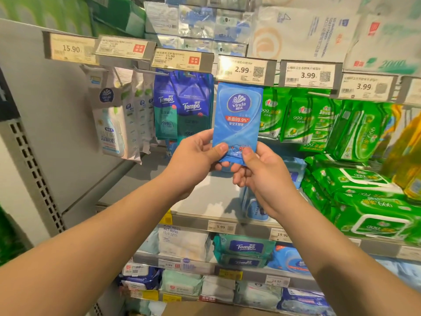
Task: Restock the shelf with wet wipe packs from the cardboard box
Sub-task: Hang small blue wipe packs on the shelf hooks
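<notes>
A: Why do both hands hold the flat blue plastic wet wipe pack (237,120) by its lower edge only?

B: I think it is to keep the top of the pack free. The left hand (197,156) pinches the bottom left corner, thumb on the front. The right hand (257,169) pinches the bottom right corner in the same way. So both hands are clamped on the pack, and it stands upright with the label facing the person.

A: And where is the pack now?

B: Its top edge is just under the white price label marked 2.99 (243,70), between the hanging dark blue packs (182,106) on the left and the hanging green packs (296,117) on the right. I judge the person aims it at the hook behind that label, but the hook itself is hidden.

A: Is the brown cardboard box (216,310) in view?

B: Only a brown edge shows near the person, at the bottom. The grey metal shelf (141,176) below has bare space.
</notes>
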